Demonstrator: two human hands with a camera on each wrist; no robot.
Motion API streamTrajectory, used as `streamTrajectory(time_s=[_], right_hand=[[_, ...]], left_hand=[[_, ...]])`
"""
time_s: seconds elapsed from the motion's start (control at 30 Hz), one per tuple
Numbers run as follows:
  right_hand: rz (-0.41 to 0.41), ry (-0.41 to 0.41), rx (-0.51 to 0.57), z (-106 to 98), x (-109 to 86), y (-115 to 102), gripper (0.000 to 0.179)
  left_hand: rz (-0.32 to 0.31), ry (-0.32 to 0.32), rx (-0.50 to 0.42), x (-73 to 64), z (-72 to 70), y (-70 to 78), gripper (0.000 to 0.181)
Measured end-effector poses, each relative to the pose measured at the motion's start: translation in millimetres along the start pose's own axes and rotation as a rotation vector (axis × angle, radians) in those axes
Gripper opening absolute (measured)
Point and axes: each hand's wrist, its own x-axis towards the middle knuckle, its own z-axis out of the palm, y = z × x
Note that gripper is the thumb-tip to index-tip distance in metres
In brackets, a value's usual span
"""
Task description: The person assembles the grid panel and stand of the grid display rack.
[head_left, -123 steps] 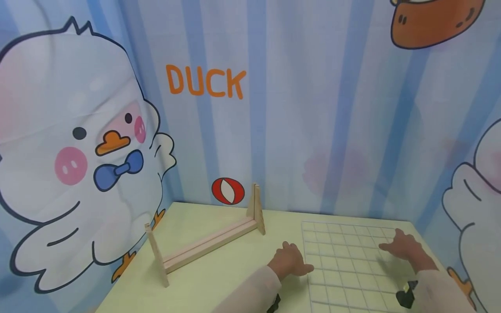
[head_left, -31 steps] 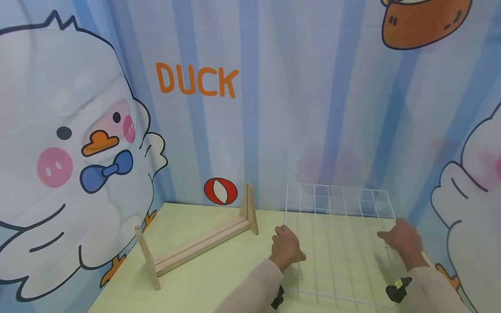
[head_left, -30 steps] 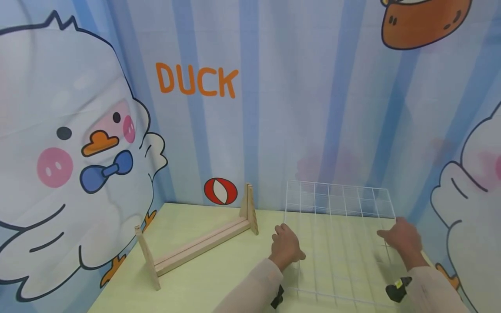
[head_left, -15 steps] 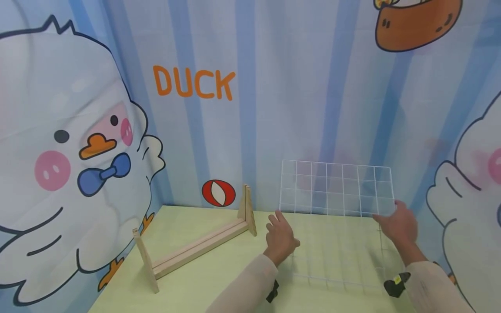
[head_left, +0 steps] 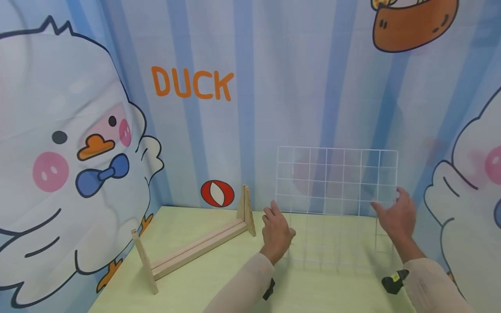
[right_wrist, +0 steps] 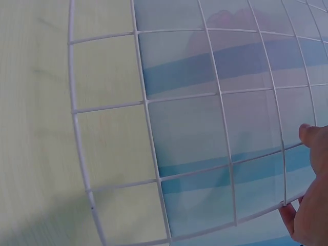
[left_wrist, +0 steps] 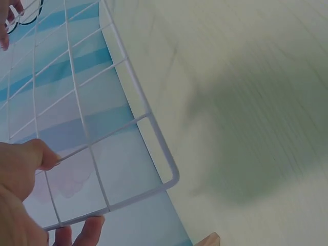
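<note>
A white wire grid panel (head_left: 325,181) is held up between both hands, its upper part overlapping the curtain and its lower part overlapping the table in the head view. My left hand (head_left: 277,234) grips the panel's left side. In the left wrist view that hand (left_wrist: 20,189) has its thumb on an inner wire and its fingers round the outer rod. My right hand (head_left: 397,215) holds the opposite side. The right wrist view shows the right hand (right_wrist: 318,184) pinching the rim, thumb over a cross wire.
A wooden stand (head_left: 199,251) with two upright ends and a long grooved bar lies to the left on the pale yellow table (head_left: 219,287). Behind and beside the table hangs a blue striped curtain (head_left: 289,108) printed with ducks.
The grid panel lay flat on the table at first, with both hands at its sides. It has since been gripped, raised and tilted towards upright. The wooden stand stays put.
</note>
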Motion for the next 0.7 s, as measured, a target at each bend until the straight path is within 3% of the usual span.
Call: streamTrajectory(time_s=[0.23, 0.4, 0.53, 0.7], right_hand=[[-0.026, 0.116, 0.072, -0.1, -2.4, -6.3, 0.081], [-0.07, 0.204, 0.12, 4.5, -4.6, -7.7, 0.078], [-0.09, 0.245, 0.163, 8.2, -7.5, -7.8, 0.078], [-0.086, 0.259, 0.187, 11.1, -10.7, -8.6, 0.078]], left_hand=[[0.057, 0.086, 0.013, 4.3, -0.4, -1.1, 0.103], [0.057, 0.094, -0.005, 6.1, 2.7, -4.2, 0.104], [0.045, 0.106, -0.049, 7.9, 7.9, -8.0, 0.103], [0.051, 0.188, -0.058, 8.0, 10.1, -10.1, 0.102]])
